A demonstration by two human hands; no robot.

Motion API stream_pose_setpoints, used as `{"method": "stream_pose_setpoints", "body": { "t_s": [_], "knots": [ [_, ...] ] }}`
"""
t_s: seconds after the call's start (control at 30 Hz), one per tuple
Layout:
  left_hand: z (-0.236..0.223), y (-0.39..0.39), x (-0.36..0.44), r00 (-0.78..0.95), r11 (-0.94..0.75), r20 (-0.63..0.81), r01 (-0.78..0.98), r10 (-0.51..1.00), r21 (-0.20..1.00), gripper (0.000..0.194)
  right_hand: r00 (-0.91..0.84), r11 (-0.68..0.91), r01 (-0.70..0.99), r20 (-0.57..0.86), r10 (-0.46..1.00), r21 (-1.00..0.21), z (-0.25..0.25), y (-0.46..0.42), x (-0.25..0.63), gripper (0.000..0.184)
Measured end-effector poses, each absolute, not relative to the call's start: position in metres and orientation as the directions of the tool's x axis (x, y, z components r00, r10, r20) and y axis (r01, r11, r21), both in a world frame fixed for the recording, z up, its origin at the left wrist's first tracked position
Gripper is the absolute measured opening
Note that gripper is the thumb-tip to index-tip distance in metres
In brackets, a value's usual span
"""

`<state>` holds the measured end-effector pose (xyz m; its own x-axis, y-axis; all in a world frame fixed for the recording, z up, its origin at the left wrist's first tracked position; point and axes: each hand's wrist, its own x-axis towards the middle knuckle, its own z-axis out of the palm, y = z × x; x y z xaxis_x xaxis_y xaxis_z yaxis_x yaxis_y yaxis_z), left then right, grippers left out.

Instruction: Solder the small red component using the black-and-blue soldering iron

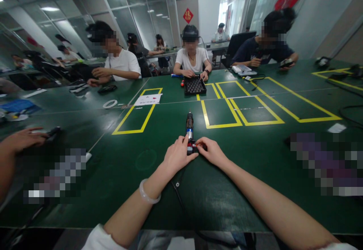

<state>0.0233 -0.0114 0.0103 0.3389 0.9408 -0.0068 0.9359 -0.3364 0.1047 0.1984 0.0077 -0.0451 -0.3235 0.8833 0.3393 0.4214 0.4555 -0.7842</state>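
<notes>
A slim power tool resembling an electric screwdriver or small drill point(190, 123) lies on the green table, its narrow tip pointing away from me. It has a dark front, a blue band and a silver section, with red and black parts near my fingers. My left hand point(178, 152) is closed around its near left side, thumb across the near end. From the right, my right hand point(212, 151) pinches at the red and orange parts beside it. What sits between those right fingertips is too small to make out. My hands cover part of the tool's near end.
Yellow tape outlines point(224, 126) mark the table point(241, 159). Across from me a person handles a black tray point(195, 86). A paper sheet point(148, 99) and a white ring point(110, 104) lie left. Blurred-out devices flank me; a cable point(178, 195) runs below my hands. Another person's hand point(24, 138) is at left.
</notes>
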Motion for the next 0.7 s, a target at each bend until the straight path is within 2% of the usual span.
{"method": "stream_pose_setpoints", "body": {
  "t_s": [0.2,0.37,0.53,0.7],
  "knots": [
    [0.009,0.001,0.035,0.237,-0.239,0.034,0.970,0.971,0.048,0.068,-0.364,0.476,0.414,0.338,0.868,-0.776,-0.041,0.006,0.203,0.024],
    [0.012,0.003,0.025,0.238,-0.238,0.036,0.971,0.971,0.012,0.067,-0.404,0.492,0.338,0.348,0.846,-0.802,-0.042,0.004,0.204,0.031],
    [0.020,-0.016,-0.015,0.238,-0.238,0.006,0.971,0.971,-0.030,0.069,-0.416,0.481,0.339,0.330,0.848,-0.809,-0.042,0.004,0.206,0.024],
    [0.024,-0.046,-0.078,0.114,-0.116,-0.050,0.992,0.992,-0.043,0.069,-0.439,0.498,0.399,0.317,0.841,-0.770,-0.041,0.003,0.206,0.018]
  ]
}}
